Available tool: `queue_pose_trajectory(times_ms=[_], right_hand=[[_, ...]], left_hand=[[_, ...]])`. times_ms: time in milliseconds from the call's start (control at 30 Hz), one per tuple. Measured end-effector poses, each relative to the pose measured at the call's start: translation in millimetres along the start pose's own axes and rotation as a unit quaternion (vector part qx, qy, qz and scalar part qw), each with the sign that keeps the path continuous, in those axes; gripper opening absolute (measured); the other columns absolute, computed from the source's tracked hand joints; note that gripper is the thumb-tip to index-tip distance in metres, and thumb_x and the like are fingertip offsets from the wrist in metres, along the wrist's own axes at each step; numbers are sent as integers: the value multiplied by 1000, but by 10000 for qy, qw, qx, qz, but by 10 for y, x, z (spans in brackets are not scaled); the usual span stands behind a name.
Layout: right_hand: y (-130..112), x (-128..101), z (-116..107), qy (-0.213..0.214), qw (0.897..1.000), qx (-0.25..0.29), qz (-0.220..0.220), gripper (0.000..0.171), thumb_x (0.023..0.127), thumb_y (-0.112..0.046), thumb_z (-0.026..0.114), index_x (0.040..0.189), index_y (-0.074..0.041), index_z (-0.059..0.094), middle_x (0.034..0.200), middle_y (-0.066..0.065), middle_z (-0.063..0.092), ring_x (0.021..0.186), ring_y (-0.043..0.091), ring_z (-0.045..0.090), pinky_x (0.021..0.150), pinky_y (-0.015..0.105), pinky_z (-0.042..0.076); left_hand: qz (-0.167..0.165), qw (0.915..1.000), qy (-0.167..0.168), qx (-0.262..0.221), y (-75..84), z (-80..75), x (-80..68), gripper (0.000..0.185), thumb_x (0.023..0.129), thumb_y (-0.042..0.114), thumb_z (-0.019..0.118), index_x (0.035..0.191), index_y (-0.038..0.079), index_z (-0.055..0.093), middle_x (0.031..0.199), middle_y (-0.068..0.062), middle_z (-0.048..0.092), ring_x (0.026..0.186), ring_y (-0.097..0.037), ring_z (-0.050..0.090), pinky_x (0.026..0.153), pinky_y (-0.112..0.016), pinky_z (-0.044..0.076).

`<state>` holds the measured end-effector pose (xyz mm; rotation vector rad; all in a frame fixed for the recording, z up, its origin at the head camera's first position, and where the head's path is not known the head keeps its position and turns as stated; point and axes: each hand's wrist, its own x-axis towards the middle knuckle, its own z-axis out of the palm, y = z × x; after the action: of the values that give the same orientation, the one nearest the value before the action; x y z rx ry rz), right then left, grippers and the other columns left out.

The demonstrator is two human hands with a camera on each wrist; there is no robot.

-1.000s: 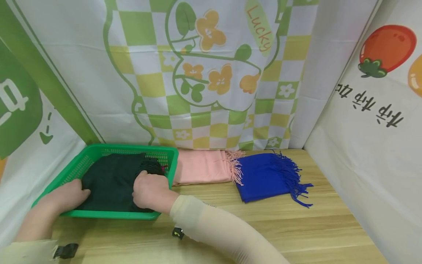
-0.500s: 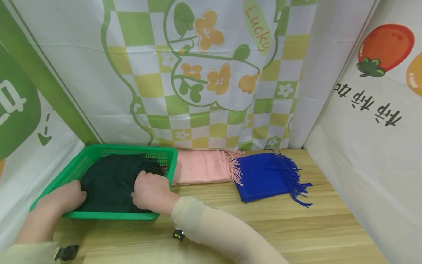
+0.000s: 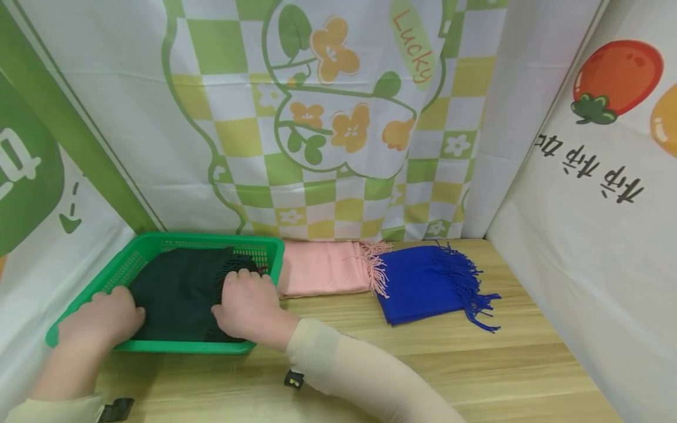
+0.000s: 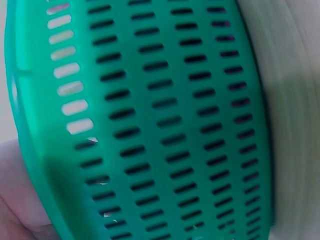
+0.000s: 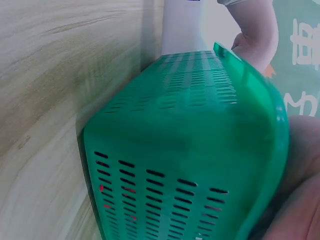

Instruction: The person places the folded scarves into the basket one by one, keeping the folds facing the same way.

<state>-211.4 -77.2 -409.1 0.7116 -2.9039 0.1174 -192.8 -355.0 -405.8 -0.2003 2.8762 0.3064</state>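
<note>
A folded dark green scarf (image 3: pixel 177 294) with a fringed right end lies in the green plastic basket (image 3: pixel 185 348), at the left of the table. My left hand (image 3: pixel 100 317) reaches over the basket's near left corner and grips the scarf's left end, the thumb on the cloth. At the fringed end, my right hand (image 3: pixel 251 305) holds the scarf with bent fingers, their tips hidden in it. The left wrist view shows mostly the slotted basket wall (image 4: pixel 165 120); in the right wrist view, part of the right hand (image 5: pixel 300 200) shows past the rim.
A folded pink scarf (image 3: pixel 325 267) lies right of the basket against the back cloth. Beside it is a folded blue scarf (image 3: pixel 420 285), fringe to the right. Small red bits show through the basket's slots in the right wrist view. Printed cloth walls (image 3: pixel 338 205) enclose the wooden table (image 3: pixel 449 364).
Both hands have risen slightly at the knuckles, and the right wrist has shifted a little right. Scarf and basket stay nearly where they were; the pink and blue scarves have not moved.
</note>
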Motion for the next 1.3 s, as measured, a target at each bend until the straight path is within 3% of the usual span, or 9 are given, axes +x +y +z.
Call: queue_pose_trajectory(times_ms=[233,533,733,967,1300], right_hand=[[193,-24,6,652,9978,33,-120,39,105,-60,69,108,-21,69,95,-8,61,92,12,63,78,31,41],[400,-121,53,916,9923,764,-319,44,110,-52,66,136,-18,72,121,-6,71,115,13,67,112,40,48],[554,-205,59,1112,9865,1160,-322,44,110,-49,68,137,-14,72,123,-3,72,115,15,66,104,32,51],[759,-253,112,1412,9756,1635,-400,43,108,-43,73,136,-10,71,124,1,74,115,20,68,100,37,55],[1117,-393,138,1672,9664,1901,-444,42,106,-34,78,135,-5,70,125,7,74,116,24,69,101,41,56]], left_hand=[[385,9956,850,41,160,11,-1,71,108,34,66,128,-30,44,123,-59,44,110,-78,48,82,-79,47],[854,9878,1289,-200,433,107,34,93,112,50,63,149,-31,36,140,-60,38,122,-77,47,91,-81,48],[1098,9803,1556,-532,656,156,38,92,115,52,56,153,-29,35,148,-57,38,131,-73,47,94,-80,50],[1256,9726,1770,-833,925,186,41,94,115,59,53,158,-23,37,152,-51,42,136,-67,49,96,-79,50],[1481,9669,1776,-1076,1256,206,33,95,114,66,47,163,-15,37,158,-46,43,138,-64,50,98,-78,50]])
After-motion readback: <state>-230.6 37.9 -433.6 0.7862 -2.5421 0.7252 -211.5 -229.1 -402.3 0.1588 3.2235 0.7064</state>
